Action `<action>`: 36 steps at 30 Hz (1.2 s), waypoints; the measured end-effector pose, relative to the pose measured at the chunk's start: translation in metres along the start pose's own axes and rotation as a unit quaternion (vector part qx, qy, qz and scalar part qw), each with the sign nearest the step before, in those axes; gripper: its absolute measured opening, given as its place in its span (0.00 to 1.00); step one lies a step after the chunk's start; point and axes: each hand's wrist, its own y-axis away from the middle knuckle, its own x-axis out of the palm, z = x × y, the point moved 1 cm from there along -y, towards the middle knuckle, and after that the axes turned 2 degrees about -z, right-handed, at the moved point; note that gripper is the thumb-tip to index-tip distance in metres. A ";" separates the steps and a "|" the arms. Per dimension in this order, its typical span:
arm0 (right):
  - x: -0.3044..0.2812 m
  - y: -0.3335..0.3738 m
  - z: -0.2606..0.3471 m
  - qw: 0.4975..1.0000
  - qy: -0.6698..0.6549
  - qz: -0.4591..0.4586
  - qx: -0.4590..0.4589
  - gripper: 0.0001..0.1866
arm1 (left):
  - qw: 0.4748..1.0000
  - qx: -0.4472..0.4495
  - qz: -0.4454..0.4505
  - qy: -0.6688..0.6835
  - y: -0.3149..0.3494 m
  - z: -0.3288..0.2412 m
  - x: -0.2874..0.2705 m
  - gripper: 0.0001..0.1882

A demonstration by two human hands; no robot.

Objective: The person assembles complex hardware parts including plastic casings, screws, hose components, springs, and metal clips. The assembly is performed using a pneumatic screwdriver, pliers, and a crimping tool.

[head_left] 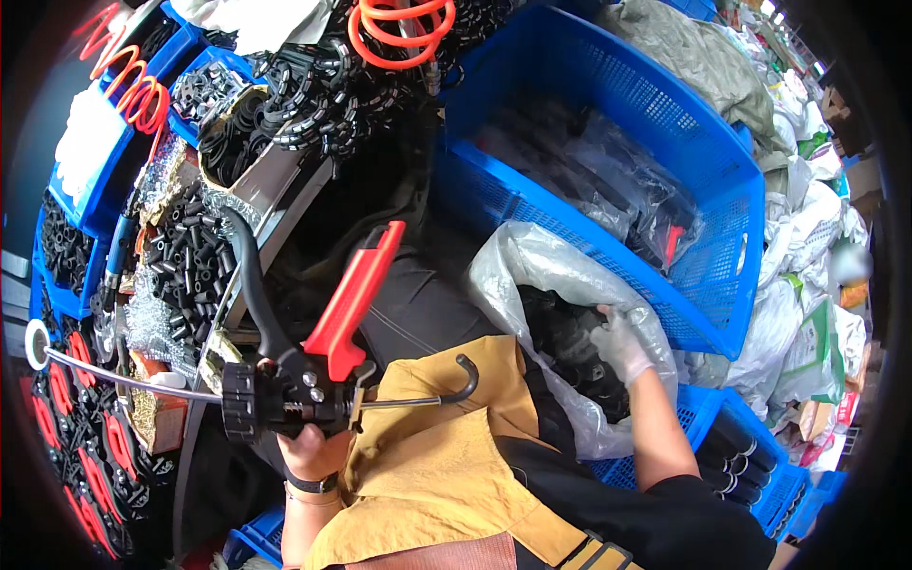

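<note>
My left hand [313, 452] is closed under a caulking gun's handle-and-trigger assembly [290, 394], with a black curved handle and a red trigger [356, 302]. A thin metal rod [142, 382] runs through it, with a round disc at the left end and a bent hook at the right. At the right, my right hand [622, 350], in a thin whitish glove, reaches into a clear plastic bag [513, 261] of black parts [570, 347]. Its fingers look apart and touch the parts; the fingertips are partly hidden. A tan apron [427, 475] covers my lap.
Beyond the bag stands a large blue crate [608, 204] with plastic-wrapped pieces. A bench at left carries short black tubes [190, 261] and blue bins of small parts. Red-and-black handles [95, 437] lie at far left. Orange coiled hoses [404, 28] hang above; sacks [798, 218] pile up right.
</note>
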 end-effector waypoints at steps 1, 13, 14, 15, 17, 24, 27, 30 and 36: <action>-0.022 0.004 0.023 0.998 -0.033 0.041 0.022 0.29 | 0.998 0.030 -0.028 -0.051 0.001 -0.001 -0.009 0.35; 0.087 0.154 0.341 0.708 -0.527 0.451 -0.132 0.27 | 0.981 0.066 0.039 0.181 -0.019 -0.026 0.023 0.47; 0.099 0.152 0.339 0.752 -0.456 0.426 -0.210 0.29 | 0.992 0.037 0.014 0.124 -0.014 -0.033 0.019 0.50; 0.116 0.145 0.334 0.784 -0.383 0.394 -0.288 0.30 | 0.998 0.005 -0.013 0.067 -0.007 -0.038 0.015 0.52; 0.131 0.148 0.339 0.798 -0.333 0.349 -0.361 0.34 | 0.995 0.073 -0.018 0.070 -0.005 -0.033 -0.003 0.43; 0.128 0.146 0.370 0.755 -0.101 0.115 -0.638 0.27 | 0.988 0.126 -0.087 0.025 0.004 -0.047 -0.047 0.35; 0.098 0.113 0.359 0.858 -0.214 0.262 -0.387 0.11 | 0.988 0.084 -0.129 -0.002 0.005 -0.074 -0.072 0.30; 0.080 0.065 0.354 0.910 -0.250 0.119 -0.308 0.07 | 0.996 0.012 -0.081 0.033 0.002 -0.114 -0.077 0.26; 0.113 0.128 0.372 0.764 -0.280 0.169 -0.556 0.74 | 0.995 -0.007 -0.004 0.101 -0.002 -0.078 -0.041 0.46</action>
